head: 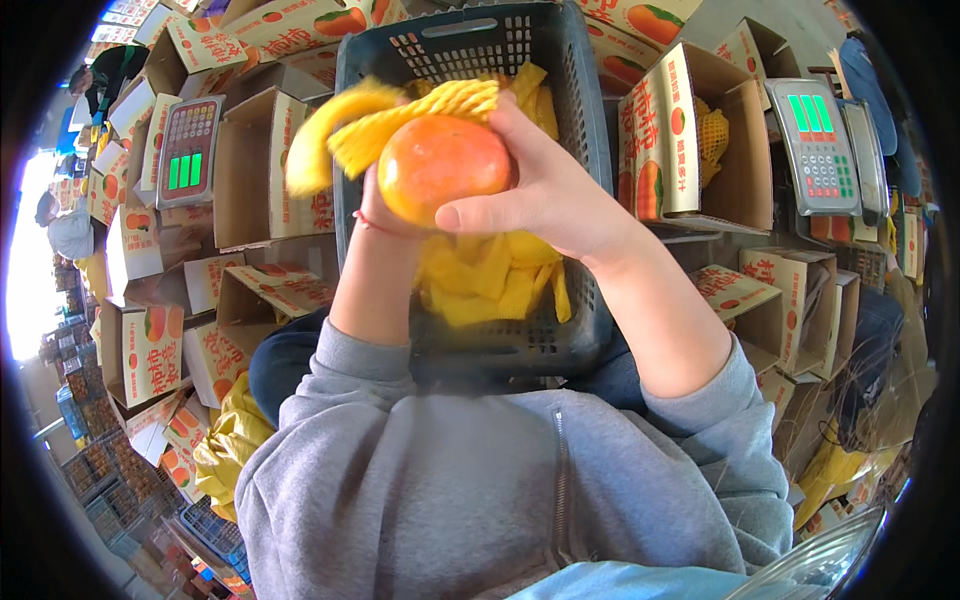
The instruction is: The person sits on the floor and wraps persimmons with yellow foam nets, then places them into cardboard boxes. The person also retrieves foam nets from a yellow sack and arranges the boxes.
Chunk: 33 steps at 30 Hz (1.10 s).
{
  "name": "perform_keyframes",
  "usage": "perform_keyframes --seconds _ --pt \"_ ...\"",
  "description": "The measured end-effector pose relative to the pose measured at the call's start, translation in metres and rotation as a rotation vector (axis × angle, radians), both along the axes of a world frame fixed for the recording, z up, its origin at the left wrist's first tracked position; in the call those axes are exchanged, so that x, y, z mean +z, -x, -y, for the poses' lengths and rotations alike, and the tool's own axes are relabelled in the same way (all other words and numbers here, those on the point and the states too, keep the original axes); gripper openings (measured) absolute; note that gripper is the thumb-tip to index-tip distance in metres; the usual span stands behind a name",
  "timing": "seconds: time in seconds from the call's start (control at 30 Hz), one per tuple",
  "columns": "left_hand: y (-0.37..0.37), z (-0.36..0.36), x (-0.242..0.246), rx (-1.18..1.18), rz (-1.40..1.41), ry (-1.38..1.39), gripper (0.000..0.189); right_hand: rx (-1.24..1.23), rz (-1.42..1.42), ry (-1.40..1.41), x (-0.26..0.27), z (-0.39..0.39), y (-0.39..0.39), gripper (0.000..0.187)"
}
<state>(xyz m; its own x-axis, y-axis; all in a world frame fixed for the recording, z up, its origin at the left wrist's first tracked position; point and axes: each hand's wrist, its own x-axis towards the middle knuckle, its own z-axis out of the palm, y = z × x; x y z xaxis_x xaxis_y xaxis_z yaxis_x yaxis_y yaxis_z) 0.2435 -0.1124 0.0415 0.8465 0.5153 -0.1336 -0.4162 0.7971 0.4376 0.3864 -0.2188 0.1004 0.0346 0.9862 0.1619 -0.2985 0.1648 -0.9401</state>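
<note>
My right hand (551, 180) grips an orange persimmon (444, 169) above a dark plastic crate (469, 22), its thumb across the fruit's lower side. Behind the fruit, largely hidden, is my left hand (386, 202), with a red cord at the wrist; what its fingers hold cannot be told. Yellow foam netting (412, 112) lies over the top of the persimmon and reaches out to the left, blurred at that end. More yellow foam nets (495, 277) are heaped inside the crate below the hands.
Open cardboard boxes stand on both sides, one at left (247, 172) and one at right (739, 150) with netted fruit inside. A digital scale (191, 150) is at left, another scale (814, 146) at right. People are at both far edges.
</note>
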Motion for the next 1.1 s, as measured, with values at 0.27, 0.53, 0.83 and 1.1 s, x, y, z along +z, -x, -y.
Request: perform_keyframes --seconds 0.27,0.53,0.83,1.1 --pt "-0.017 0.021 0.055 0.725 -0.856 -1.183 0.015 -0.494 0.654 -0.073 0.019 -0.001 -0.035 0.054" --pt "-0.058 0.054 -0.016 0.504 -0.671 -1.380 0.030 -0.936 1.461 0.400 0.053 0.016 -0.063 0.070" --pt "-0.011 0.051 -0.238 -0.787 -1.647 -1.576 0.063 -0.720 1.792 0.541 0.032 0.025 -0.085 0.055" --pt "0.000 0.022 -0.188 -0.474 -1.656 -1.415 0.037 -0.173 1.639 0.299 -0.012 0.023 -0.053 0.050"
